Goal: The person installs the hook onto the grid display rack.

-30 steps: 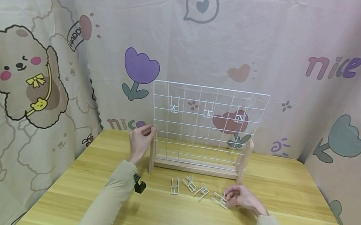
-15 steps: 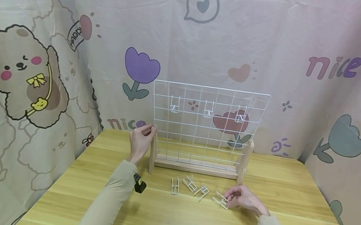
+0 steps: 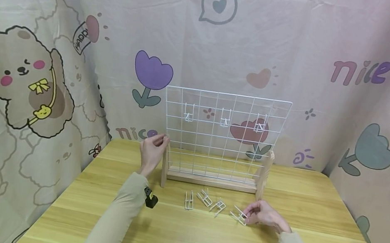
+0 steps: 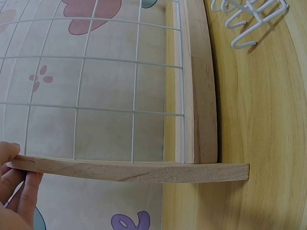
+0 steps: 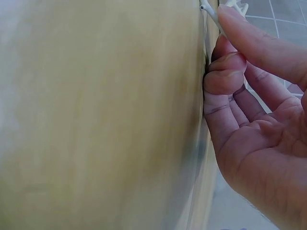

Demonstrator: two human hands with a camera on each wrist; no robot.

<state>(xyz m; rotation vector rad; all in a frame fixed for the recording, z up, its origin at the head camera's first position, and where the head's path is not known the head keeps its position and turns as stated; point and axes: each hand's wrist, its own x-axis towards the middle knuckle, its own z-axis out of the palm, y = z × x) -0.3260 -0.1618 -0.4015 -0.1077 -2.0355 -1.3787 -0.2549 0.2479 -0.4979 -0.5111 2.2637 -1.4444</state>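
Observation:
At the rack's left end, my left hand (image 3: 151,153) pinches the top of the wooden post (image 4: 120,171) between thumb and fingers. A white wire grid panel (image 3: 223,137) stands upright in that wooden frame. Front right of it, my right hand (image 3: 266,215) pinches a white wire hook (image 3: 239,217) by its right end, low over the table, its prongs pointing left. The right wrist view shows the thumb and fingertips on the hook, which is partly cut off at the top edge. Three similar hooks (image 3: 224,122) hang on the grid's upper part.
Three loose white hooks (image 3: 188,201) lie in a row on the wooden table (image 3: 184,241), in front of the rack's base bar (image 3: 212,182). The right wooden post (image 3: 264,176) stands just behind my right hand. A printed curtain (image 3: 206,47) hangs behind and on both sides.
The hook in my right hand has tilted slightly, its far prong rising a little, while that hand has barely shifted. My left hand stays on the post.

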